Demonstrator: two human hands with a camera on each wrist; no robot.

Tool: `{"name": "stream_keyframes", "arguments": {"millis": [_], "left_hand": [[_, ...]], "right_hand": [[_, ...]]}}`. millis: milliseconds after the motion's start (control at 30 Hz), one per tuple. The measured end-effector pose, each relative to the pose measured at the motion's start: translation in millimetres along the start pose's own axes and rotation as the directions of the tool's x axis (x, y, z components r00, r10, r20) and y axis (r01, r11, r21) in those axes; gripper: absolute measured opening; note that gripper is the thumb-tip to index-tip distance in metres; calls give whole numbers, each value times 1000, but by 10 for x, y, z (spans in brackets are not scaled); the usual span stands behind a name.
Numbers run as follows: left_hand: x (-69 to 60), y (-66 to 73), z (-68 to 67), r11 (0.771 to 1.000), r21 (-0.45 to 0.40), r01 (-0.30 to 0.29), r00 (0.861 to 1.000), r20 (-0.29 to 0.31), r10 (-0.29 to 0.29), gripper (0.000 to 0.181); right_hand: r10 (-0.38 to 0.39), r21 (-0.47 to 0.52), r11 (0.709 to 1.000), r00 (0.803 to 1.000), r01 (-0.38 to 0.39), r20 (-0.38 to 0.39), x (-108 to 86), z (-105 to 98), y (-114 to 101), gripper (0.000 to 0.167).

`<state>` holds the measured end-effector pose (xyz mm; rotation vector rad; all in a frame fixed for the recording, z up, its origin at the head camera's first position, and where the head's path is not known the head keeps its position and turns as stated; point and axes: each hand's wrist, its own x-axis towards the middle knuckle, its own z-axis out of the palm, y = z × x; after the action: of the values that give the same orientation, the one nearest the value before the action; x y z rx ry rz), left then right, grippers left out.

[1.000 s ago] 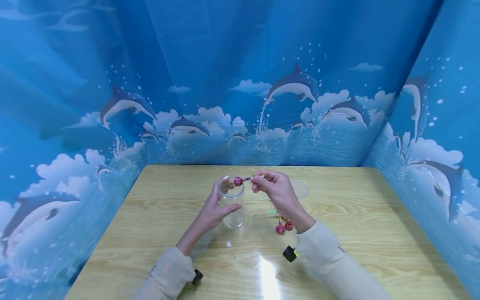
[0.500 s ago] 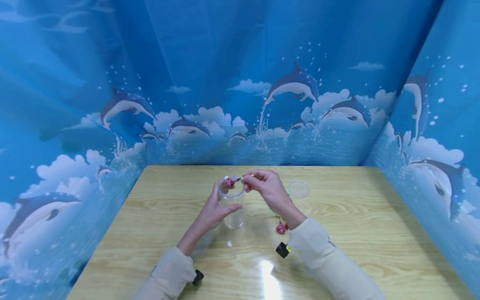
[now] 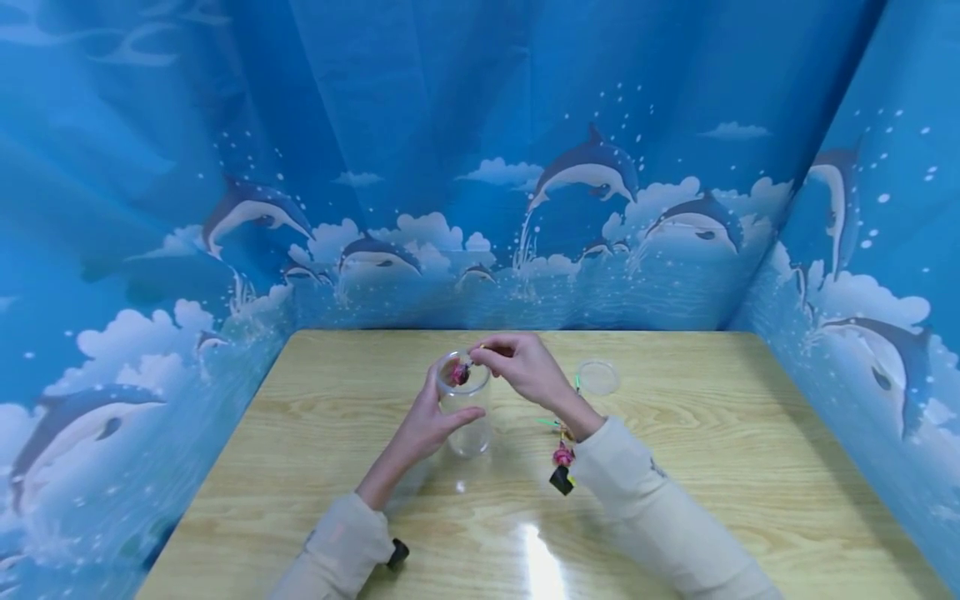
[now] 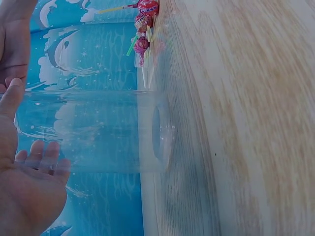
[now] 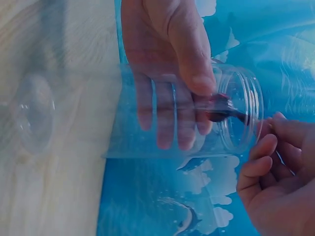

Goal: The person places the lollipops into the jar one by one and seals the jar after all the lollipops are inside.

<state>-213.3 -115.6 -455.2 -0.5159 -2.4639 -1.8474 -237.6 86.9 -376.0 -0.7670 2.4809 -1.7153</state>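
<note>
A clear, see-through jar [image 3: 470, 425] stands upright on the table, its mouth at the top. My left hand [image 3: 427, 423] grips it near the rim, the thumb on the near side and the fingers round the far side. My right hand [image 3: 527, 368] is at the rim, pinching the stick of a red lollipop [image 3: 459, 373]. In the right wrist view the lollipop's head [image 5: 219, 107] is inside the jar's mouth, above the bottom, and the right hand [image 5: 283, 167] is just outside the opening.
Several lollipops [image 3: 562, 455] lie on the wooden table [image 3: 315, 467] below my right forearm. A round clear lid [image 3: 597, 377] lies to the right of the jar. A blue dolphin-print curtain [image 3: 420, 283] encloses the table's back and sides.
My right hand has moved left to the jar's rim, and the lollipop's head has gone down into the mouth. My left hand and the jar have stayed nearly still.
</note>
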Motion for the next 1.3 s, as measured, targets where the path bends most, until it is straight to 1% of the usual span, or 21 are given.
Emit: {"name": "stream_keyframes", "arguments": {"millis": [100, 200, 333, 500, 633, 733, 933, 1033, 1200, 1300], "left_hand": [[3, 3, 1, 1000, -8, 3, 1000, 9, -3, 93], [0, 5, 1, 1000, -12, 10, 1000, 19, -10, 93], [4, -8, 4, 1000, -28, 11, 1000, 28, -10, 90], [9, -26, 10, 999, -30, -22, 999, 31, 23, 87], [12, -33, 13, 999, -27, -28, 999, 25, 29, 86], [15, -36, 15, 999, -30, -38, 999, 21, 38, 87], [23, -51, 16, 996, -17, -87, 996, 4, 88, 88], [22, -53, 14, 995, -11, -99, 995, 1, 99, 89], [13, -47, 18, 996, -7, -94, 996, 2, 94, 90], [12, -52, 20, 996, -5, -89, 996, 0, 89, 88]], "right_hand": [[-43, -84, 995, 997, 48, 64, 37, -9, -31, 23], [-73, -125, 988, 990, 87, 117, 63, -14, -55, 21], [-92, -140, 984, 984, 114, 150, 80, -18, -67, 20], [-89, -129, 985, 983, 111, 162, 77, -25, -71, 20], [-62, -102, 992, 985, 79, 163, 49, -67, -62, 23], [-41, -92, 994, 987, 56, 157, 1, -139, -50, 26], [-17, -130, 991, 994, 32, 112, -127, -363, 19, 25], [4, -150, 989, 996, 9, 87, -204, -480, 86, 26], [36, -170, 985, 997, -23, 72, -351, -631, 201, 27], [62, -170, 984, 996, -50, 67, -435, -697, 288, 28]]}}
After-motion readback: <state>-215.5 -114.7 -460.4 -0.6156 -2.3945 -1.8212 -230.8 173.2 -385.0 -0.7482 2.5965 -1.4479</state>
